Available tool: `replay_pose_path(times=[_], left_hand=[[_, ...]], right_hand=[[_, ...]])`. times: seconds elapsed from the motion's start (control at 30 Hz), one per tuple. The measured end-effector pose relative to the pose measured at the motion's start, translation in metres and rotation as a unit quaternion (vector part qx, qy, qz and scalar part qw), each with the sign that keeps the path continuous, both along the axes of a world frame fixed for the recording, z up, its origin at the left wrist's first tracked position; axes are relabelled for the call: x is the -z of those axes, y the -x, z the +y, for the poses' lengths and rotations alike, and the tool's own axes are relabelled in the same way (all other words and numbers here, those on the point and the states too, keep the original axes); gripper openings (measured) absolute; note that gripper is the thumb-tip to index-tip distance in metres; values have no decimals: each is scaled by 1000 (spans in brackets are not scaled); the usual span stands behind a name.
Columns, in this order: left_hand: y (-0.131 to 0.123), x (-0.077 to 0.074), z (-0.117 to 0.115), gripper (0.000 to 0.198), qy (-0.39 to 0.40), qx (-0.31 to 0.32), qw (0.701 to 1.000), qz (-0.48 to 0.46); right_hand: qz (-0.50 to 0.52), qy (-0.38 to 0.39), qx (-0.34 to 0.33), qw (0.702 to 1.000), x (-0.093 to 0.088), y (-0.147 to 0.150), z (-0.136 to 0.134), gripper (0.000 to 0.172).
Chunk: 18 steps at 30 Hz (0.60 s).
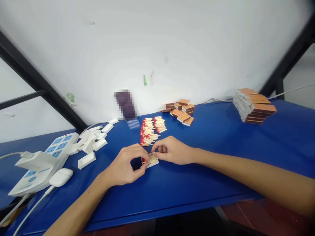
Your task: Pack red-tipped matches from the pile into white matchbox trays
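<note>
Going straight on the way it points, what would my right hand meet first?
Probably the left hand, across the small tray of matches; depth is unclear, so it might brush those matches first.

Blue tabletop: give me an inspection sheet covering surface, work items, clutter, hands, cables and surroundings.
Surface: blue tabletop; damage, nothing seen.
Work items: white tray holding matches; larger match pile and smaller match pile beyond it.
Clutter: loose white trays and power strip, left; matchbox group, back; matchbox stack, right; pixelated dark item, unidentifiable.
Left hand: fingers at the tray's left end; grip unclear.
Right hand: fingers at its right end; grip unclear.
Cables: white cables, left and rear right.
Surroundings: white wall, black frame.
</note>
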<state>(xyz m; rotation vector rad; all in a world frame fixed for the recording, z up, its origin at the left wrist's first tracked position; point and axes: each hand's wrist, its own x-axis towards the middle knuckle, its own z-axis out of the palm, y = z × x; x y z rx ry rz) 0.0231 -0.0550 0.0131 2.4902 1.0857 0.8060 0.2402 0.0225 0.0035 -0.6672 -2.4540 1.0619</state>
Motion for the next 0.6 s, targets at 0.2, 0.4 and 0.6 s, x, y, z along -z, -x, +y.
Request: replay_pose_path(times=[0.2,0.4,0.6], left_hand=[[-1,0,0,9,-8,-5,1000,0],[0,0,3,15,-33,-104,993,47],[2,1,8,19,-3,-133,986,104]], right_hand=[[7,-12,1,1000,4,0,2,13],[9,-12,-2,1000,3,0,0,9],[9,-35,10,999,3,1,-4,14]])
